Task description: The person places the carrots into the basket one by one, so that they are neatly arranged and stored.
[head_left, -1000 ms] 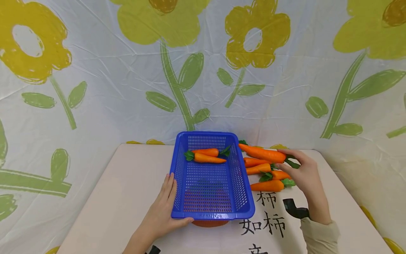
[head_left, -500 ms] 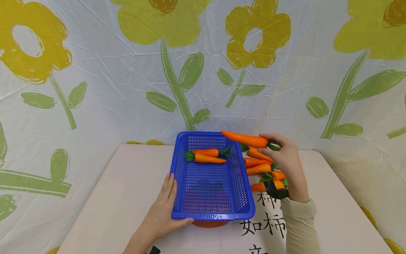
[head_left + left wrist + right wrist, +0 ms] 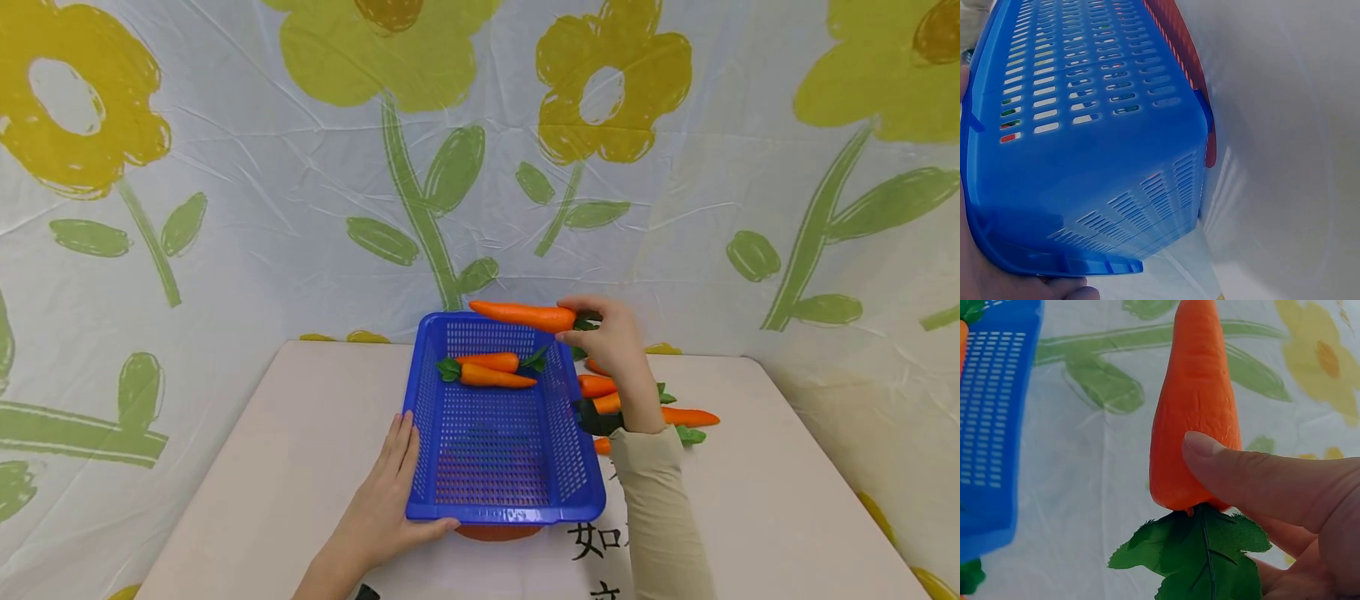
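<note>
My right hand (image 3: 609,333) pinches a carrot (image 3: 525,316) at its thick end, near the green leaves. The carrot is held level above the far rim of the blue plastic basket (image 3: 504,512), its tip pointing left. In the right wrist view, the thumb lies along the carrot (image 3: 1197,400), over its leaves (image 3: 1204,550). My left hand (image 3: 378,492) rests against the basket's left front corner, fingers straight along the side and thumb on the front rim. Two carrots (image 3: 497,376) lie in the basket near its far end. The left wrist view shows the basket's slotted wall (image 3: 1085,169).
Several carrots (image 3: 690,417) lie on the table right of the basket, partly hidden by my right arm. Something reddish-brown (image 3: 498,532) shows under the basket's front. A flower-printed cloth (image 3: 300,250) hangs behind the table (image 3: 285,433). Black characters (image 3: 596,540) mark the table cover.
My right hand has carried the carrot left and upward, from over the loose carrots to above the basket's far right corner. The left hand and basket stay in place.
</note>
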The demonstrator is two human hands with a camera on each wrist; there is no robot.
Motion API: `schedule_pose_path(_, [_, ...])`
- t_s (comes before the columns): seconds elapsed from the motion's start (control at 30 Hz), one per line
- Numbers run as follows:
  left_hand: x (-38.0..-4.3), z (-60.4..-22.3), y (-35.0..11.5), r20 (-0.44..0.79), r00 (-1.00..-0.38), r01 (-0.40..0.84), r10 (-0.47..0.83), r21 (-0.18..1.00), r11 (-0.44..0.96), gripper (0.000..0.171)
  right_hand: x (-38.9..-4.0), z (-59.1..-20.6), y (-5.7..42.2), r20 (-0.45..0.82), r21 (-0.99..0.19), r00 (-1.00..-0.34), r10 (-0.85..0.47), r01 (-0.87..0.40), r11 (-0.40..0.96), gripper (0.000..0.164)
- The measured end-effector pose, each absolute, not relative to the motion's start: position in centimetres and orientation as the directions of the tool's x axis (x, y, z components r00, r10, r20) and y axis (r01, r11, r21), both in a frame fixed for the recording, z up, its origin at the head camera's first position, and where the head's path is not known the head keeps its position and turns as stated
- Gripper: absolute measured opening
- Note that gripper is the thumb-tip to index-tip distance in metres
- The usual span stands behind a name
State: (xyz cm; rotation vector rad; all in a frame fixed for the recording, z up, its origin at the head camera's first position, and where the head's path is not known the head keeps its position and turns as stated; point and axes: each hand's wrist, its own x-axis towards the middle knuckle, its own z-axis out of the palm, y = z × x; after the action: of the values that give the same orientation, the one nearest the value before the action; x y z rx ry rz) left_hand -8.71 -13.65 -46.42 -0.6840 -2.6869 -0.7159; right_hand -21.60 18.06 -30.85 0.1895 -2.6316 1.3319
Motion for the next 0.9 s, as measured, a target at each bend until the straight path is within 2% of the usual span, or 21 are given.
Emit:
schedule_pose_path(0.3, [-8.6,-46.4,-13.6,0.363,-0.857,0.496,0.366,0.388,0.777,0.128,-24.1,-33.0,15.4,0.169,-0.778,-0.981,-0.097,-0.193,0.598,0.042])
schedule_pose_path(0.53, [-8.6,-46.3,-13.6,0.360,-0.858,0.495,0.366,0.395,0.774,0.128,-25.7,-35.4,13.8,0.054,-0.762,-0.991,-0.122,-0.120,0.637,0.044])
schedule_pose_path(0.9, [-8.8,-46.4,-13.6,0.386,-0.845,0.514,0.370,0.394,0.762,0.128,-26.8,-38.3,12.2,-0.050,-0.684,-0.996,-0.069,-0.016,0.729,0.041])
